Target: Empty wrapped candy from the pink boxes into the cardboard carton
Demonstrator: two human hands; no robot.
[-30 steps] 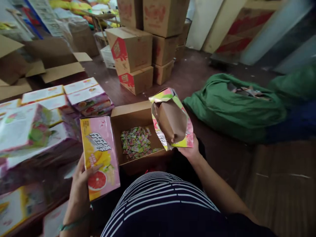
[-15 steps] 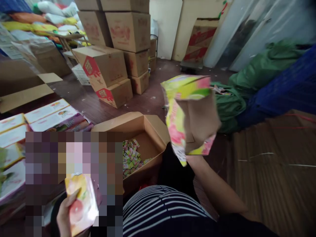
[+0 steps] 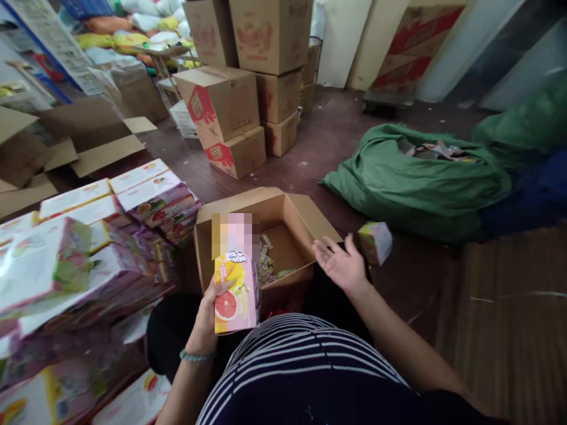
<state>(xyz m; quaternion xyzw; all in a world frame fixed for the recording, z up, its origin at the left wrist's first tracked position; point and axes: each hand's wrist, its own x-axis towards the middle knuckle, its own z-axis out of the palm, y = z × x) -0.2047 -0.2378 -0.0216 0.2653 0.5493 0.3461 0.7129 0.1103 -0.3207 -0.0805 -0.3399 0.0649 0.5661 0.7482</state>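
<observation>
My left hand [image 3: 208,313] grips a pink and yellow candy box [image 3: 236,289] printed with a grapefruit slice, held upright over the near edge of an open brown carton [image 3: 248,203]. Small wrapped candies [image 3: 269,268] lie loose on the carton's floor. My right hand [image 3: 341,262] hovers palm up, fingers spread and empty, at the carton's right corner. Just to its right an emptied colourful box [image 3: 375,241] is in the air, apart from my fingers, over the dark floor.
Stacks of pink candy boxes [image 3: 80,248] fill the left side. Brown shipping cartons [image 3: 234,112] are piled behind. A green sack [image 3: 416,183] holding scraps lies at the right, with flattened cardboard [image 3: 509,307] on the floor in front of it.
My right hand held the emptied box up, swung it rightward and let it go; it now flies toward the green sack. My left hand brought the full box in over the carton.
</observation>
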